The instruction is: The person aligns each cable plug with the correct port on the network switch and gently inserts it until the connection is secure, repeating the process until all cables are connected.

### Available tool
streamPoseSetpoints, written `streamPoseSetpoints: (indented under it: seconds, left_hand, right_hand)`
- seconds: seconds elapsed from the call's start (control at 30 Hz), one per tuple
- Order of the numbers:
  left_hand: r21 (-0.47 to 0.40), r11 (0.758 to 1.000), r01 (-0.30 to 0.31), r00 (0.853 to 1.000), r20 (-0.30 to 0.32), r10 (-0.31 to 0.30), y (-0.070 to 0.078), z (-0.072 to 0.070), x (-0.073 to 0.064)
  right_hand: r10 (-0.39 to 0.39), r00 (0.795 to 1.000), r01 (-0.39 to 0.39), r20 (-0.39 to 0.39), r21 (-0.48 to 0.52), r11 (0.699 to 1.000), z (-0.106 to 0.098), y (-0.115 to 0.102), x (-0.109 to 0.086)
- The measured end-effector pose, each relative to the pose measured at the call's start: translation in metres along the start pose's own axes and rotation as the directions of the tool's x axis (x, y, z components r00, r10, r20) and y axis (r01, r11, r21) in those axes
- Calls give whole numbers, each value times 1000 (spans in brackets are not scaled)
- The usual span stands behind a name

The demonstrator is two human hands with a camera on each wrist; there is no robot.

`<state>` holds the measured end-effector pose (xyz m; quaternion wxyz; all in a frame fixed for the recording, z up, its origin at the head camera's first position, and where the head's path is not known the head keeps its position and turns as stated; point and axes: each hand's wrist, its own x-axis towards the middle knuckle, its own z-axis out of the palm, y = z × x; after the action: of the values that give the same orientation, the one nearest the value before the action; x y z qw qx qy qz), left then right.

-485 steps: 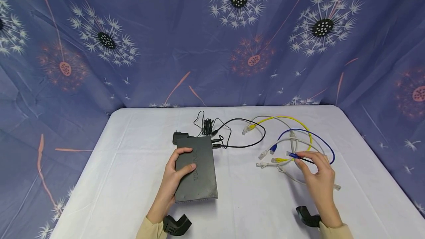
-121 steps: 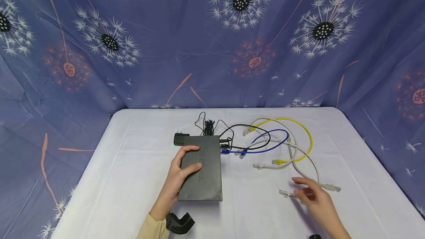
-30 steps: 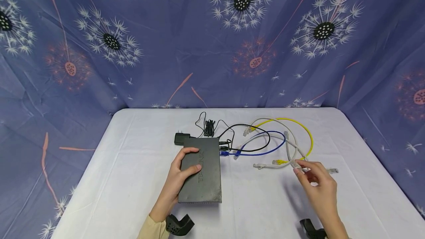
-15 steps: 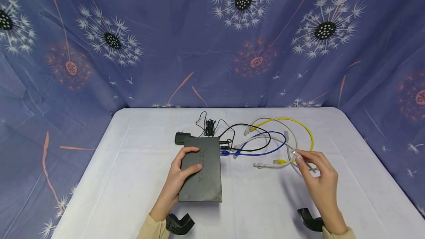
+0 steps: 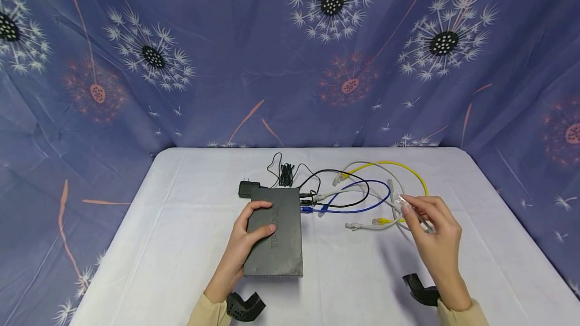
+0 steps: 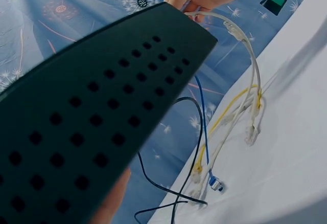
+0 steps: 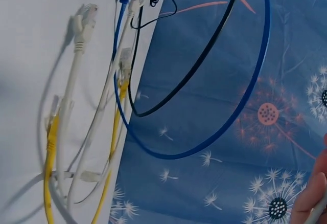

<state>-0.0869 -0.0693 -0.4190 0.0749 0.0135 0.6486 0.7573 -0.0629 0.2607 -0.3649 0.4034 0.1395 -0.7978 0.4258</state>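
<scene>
Head view: gripping black box [image 5: 276, 253] in left hand [image 5: 242, 238] (long axis fore-and-aft); pinching clear plug [image 5: 400, 200] in fingers of right hand [image 5: 438, 238], well right of box's cabled edge [image 5: 297, 204].

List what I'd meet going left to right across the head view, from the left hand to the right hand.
Left hand → dark flat box → blue plug at its side → nearest pale plug → nearer yellow plug → pinched clear plug → right hand.
</scene>
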Motion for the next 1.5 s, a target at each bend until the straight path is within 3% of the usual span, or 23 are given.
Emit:
streamPoseSetpoints:
  seconds: [0.43,1.23,1.5]
  left_hand:
    - [0,1000,-5,1000,-1,5,-1,0,-1]
    - [17,1000,1,1000,-8,-1,-3,-1,-3]
    - [6,1000,-18,1000,1,18,-2,0,-3]
  right_hand:
    - [4,1000,-6,30,83,996,10,-17,7]
    - [-118,981,94,154,157,983,37,-27,8]
    - [-117,976,87,182,166,982,46,-31,6]
